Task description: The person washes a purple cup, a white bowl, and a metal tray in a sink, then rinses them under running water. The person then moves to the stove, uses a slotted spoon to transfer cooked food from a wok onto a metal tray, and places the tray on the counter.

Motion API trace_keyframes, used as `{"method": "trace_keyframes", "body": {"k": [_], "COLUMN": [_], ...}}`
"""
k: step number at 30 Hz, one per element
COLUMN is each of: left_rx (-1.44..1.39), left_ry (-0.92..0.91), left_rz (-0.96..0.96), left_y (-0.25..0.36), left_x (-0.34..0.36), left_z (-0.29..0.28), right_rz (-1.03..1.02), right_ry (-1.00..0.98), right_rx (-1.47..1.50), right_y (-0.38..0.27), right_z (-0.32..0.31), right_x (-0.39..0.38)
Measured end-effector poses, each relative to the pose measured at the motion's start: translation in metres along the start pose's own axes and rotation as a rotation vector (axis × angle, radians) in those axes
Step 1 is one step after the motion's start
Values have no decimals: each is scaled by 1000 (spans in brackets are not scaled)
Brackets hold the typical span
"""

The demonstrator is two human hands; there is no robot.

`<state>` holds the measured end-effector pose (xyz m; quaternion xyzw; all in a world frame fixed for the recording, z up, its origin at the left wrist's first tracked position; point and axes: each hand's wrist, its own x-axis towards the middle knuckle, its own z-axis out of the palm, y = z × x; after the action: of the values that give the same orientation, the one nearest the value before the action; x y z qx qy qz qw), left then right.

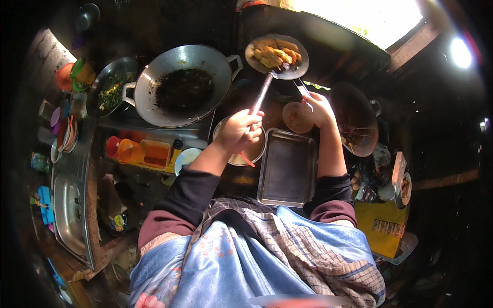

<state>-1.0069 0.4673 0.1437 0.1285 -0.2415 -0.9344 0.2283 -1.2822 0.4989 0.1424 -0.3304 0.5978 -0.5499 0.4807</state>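
My right hand (319, 109) is closed round the handle of a round metal skimmer (304, 65), held up at the far side. Golden-brown fried pieces (277, 54) lie heaped in its bowl. A long-handled metal utensil, seemingly a spatula (263, 92), is gripped in my left hand (240, 131). Its far end reaches the food at the skimmer's near rim; the head's shape is mostly hidden. Below my hands are a rectangular dark metal tray (287, 167) and a round pale-rimmed pot (262, 149), partly covered by my left hand and forearm. A small bowl (298, 117) sits beside my right wrist.
A large two-handled wok (149, 84) with dark residue stands at the far left. Beyond it is a pan of chopped greens (110, 92). Orange containers (155, 154) and a steel sink (69, 215) are on the left. Another wok (359, 138) stands right of my right arm.
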Motion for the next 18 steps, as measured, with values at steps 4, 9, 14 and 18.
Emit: {"method": "trace_keyframes", "body": {"k": [4,9,14,18], "left_rx": [-1,221,127,18], "left_ry": [16,180,118,108], "left_rz": [-77,-120,-143,-124], "left_y": [-31,-52,-63,-84], "left_x": [57,99,118,123], "left_z": [-20,-49,-71,-85], "right_rz": [34,201,208,181], "right_ry": [11,46,12,-40], "right_rx": [-67,182,437,523], "right_y": [42,107,138,141], "right_z": [-36,-49,-49,-54], "right_x": [27,60,65,53]}}
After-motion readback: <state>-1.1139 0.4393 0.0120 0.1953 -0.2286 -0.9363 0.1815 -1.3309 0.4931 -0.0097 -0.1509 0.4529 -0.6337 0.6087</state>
